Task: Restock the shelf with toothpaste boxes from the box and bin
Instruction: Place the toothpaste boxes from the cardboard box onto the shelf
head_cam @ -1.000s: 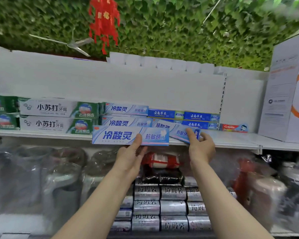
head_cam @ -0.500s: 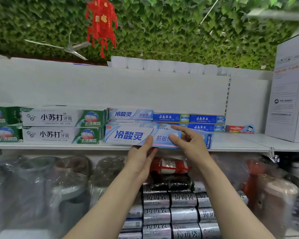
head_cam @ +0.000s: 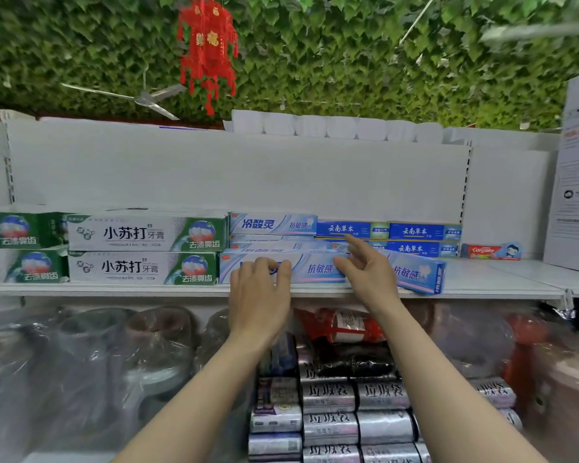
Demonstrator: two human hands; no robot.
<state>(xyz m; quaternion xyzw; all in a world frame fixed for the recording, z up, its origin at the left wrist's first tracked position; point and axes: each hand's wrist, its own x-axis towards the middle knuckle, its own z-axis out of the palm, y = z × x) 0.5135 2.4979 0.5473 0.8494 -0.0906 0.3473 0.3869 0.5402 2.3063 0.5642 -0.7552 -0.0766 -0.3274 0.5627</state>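
Now the shelf [head_cam: 482, 285] holds four big green-and-white boxes [head_cam: 144, 250] at nine o'clock and four small dark blue boxes [head_cam: 422, 232] at two o'clock. The left hand [head_cam: 259, 295] rests curled fingers on the front light blue toothpaste box [head_cam: 318, 267]. The right hand [head_cam: 368, 272] is open, fingers spread, by the tilted blue box [head_cam: 418, 274]. I think straightening that one comes next.

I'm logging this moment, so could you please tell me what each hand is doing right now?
Left hand: open, fingers pressing the front of the light blue toothpaste box on the shelf.
Right hand: open, fingers spread, holding nothing.
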